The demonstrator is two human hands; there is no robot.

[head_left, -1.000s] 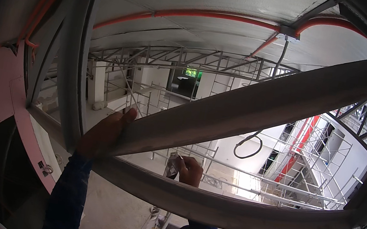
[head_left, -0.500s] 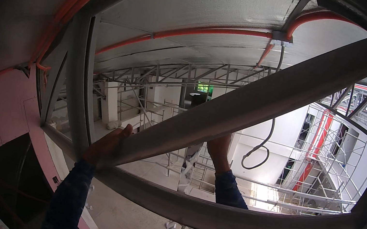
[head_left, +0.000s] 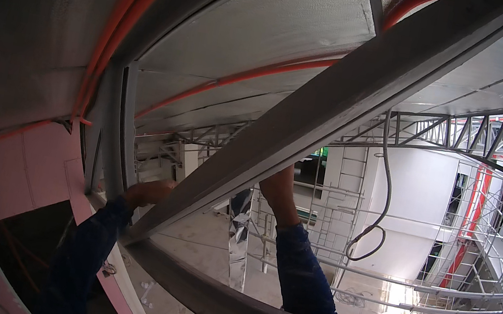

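Grey beam [head_left: 313, 114] slants from eight o'clock to two, my left hand [head_left: 151, 193] against its lower end and my right hand [head_left: 278, 189] tucked behind it, both grips too hidden to tell, the step seemingly bracing and reaching, the next move calling for steadiness.

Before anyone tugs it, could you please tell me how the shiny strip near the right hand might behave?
The shiny strip is probably floppy, since it appears to hang creased below the slanted beam. It looks thin, so it may be light and sway easily. Its crumpled part near the right hand suggests it could wrinkle further.
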